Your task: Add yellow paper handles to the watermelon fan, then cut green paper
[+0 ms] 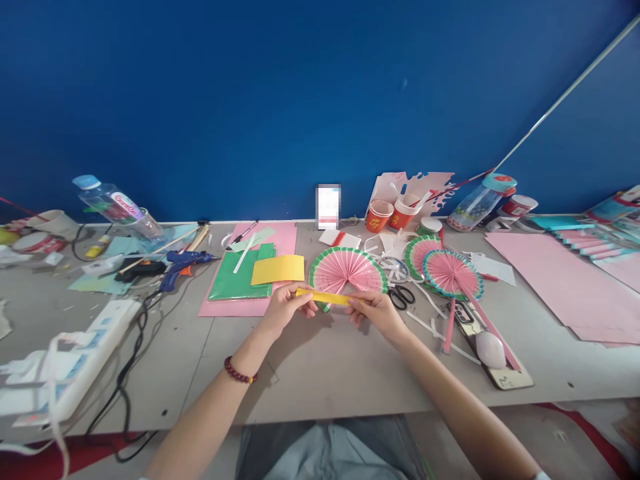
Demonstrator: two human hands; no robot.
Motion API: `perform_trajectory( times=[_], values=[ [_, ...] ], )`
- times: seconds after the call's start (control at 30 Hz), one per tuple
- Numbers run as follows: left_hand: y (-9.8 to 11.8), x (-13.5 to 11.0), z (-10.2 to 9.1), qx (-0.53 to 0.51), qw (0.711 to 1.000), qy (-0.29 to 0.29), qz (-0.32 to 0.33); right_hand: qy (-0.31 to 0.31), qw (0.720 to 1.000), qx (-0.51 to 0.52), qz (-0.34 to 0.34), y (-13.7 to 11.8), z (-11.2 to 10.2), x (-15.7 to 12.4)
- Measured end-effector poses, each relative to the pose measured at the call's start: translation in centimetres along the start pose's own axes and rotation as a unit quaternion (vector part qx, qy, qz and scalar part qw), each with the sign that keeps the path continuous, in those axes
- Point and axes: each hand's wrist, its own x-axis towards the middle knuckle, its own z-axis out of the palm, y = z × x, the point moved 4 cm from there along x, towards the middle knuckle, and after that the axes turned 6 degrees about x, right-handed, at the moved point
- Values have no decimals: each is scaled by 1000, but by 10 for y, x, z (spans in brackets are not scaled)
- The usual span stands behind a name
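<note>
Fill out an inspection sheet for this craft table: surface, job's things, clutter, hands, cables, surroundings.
Surface: grey table, crowded toward the back.
Job's things: yellow paper strip, held level; watermelon fan lies open just behind it.
Clutter: scissors, glue gun, red paper cups, yellow sheet, green paper.
Grip: left hand and right hand each pinch one end of the strip.
Cables: black cable runs to the front edge beside a white power strip.
Surroundings: blue wall.

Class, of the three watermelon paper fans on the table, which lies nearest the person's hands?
The leftmost fan, behind the yellow paper strip held in the left hand and right hand; the other two fans overlap farther right.
</note>
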Motion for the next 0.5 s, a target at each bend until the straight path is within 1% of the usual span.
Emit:
perform_trajectory(
  times=[0.2, 0.37, 0.5],
  values=[
    [-1, -1, -4, -39, 999, 2, -21, -21, 999, 27, 5, 0, -1, -1],
    [0, -2, -4, -50, 998, 12, -23, 7, 999, 40, -29, -2, -3, -1],
    [2, -3, -3, -43, 998, 30, -28, 24, 999, 21, -31, -4, -1, -1]
  ],
)
